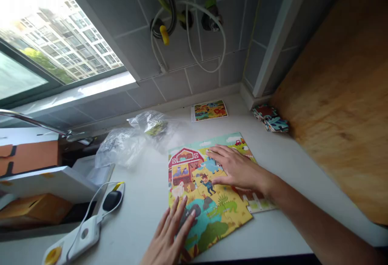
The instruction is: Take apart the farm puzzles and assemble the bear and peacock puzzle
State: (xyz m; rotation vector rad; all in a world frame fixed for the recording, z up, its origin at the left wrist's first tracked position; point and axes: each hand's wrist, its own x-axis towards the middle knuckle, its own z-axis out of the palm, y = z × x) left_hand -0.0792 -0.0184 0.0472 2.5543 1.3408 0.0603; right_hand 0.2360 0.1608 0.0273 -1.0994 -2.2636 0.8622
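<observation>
Lying on the near middle of the desk (133, 216), the jigsaw puzzle (209, 196) shows a red barn at its far left, a small figure in blue near the centre and a green crocodile towards the near right. The left hand (171, 230) rests on its near left edge, fingers straight and spread. The right hand (235, 168) lies over its far right part, fingers extended and thumb apart (whatever is under that palm is hidden). Both are wide, and neither visibly grips anything. Below the right wrist, a section with a white fence (260, 204) sits beside the puzzle's right edge; whether it is joined on cannot be told.

Beyond the puzzle, a picture card (210, 110) in similar colours lies flat near the wall. To its right, a pile of loose pieces (270, 118) sits against the wooden panel (333, 95). Crumpled clear plastic bags (121, 148) lie at the far left of the puzzle.

Further left, a white power strip (77, 232) bears a black plug (112, 200) and a white cable, near some boxes (27, 158). At the far side, hoses (165, 4) and another white cable hang against grey tiles (127, 10), with a window (75, 38) to their left.
</observation>
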